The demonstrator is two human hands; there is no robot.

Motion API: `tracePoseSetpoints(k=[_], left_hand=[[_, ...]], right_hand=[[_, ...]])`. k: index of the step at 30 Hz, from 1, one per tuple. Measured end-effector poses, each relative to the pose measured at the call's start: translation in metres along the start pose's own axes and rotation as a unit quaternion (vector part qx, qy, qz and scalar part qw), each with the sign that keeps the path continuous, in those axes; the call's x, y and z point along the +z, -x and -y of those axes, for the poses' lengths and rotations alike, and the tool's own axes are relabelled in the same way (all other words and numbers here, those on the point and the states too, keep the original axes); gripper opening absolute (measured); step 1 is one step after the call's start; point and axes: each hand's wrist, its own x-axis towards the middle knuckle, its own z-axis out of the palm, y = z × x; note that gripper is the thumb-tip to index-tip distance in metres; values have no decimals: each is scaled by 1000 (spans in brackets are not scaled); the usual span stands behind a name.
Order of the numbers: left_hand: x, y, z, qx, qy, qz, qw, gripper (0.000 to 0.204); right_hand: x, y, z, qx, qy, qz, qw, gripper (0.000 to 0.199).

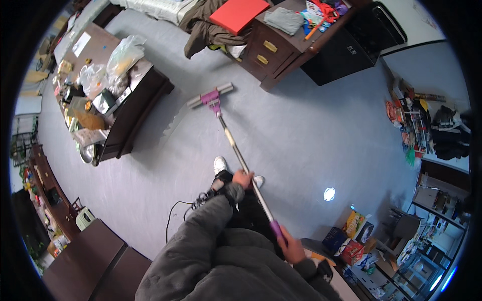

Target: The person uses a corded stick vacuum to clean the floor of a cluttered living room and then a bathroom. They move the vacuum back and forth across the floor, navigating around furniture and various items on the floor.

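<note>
A sponge mop (232,142) with a metal pole and a purple head slants across the view, its head on the grey floor. Partway along the pole, my left hand (243,179) is closed around it. At the near end, my right hand (291,246) wraps the purple grip. The mop head (211,97), fitted with a long pale sponge roller, lies between the dark wooden table at left and the drawer cabinet at the far side. A wet streak (172,125) shows on the floor left of the head. My white shoes stand beside the pole.
A cluttered wooden table (143,103) with plastic bags and bowls stands at left. Ahead are a drawer cabinet (278,50) and a black box-like unit (336,56). Boxes (351,233) are piled at lower right. A black cable (170,213) trails near my left side.
</note>
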Motion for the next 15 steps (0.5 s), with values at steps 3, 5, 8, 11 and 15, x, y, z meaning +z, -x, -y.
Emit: tracePoseSetpoints(k=[3,5,8,11,15], left_hand=[[-54,-7,-48,-49,185,61,980,49],[-88,8,-50,-43,158,40,986,41],[-131,42,0,-36,122,6,992,35],[-169,83,88,-61,-39,-39,997,26],[-189,146,190,-156,-219,-129,954,25]], right_hand=[[1,-73,36,-37,-51,-2,998,45],[5,-120,61,-44,-25,-2,999,47],[14,-169,87,-6,-76,70,995,51],[29,-186,84,2,-48,82,995,53],[65,-152,9,9,-67,93,993,54]])
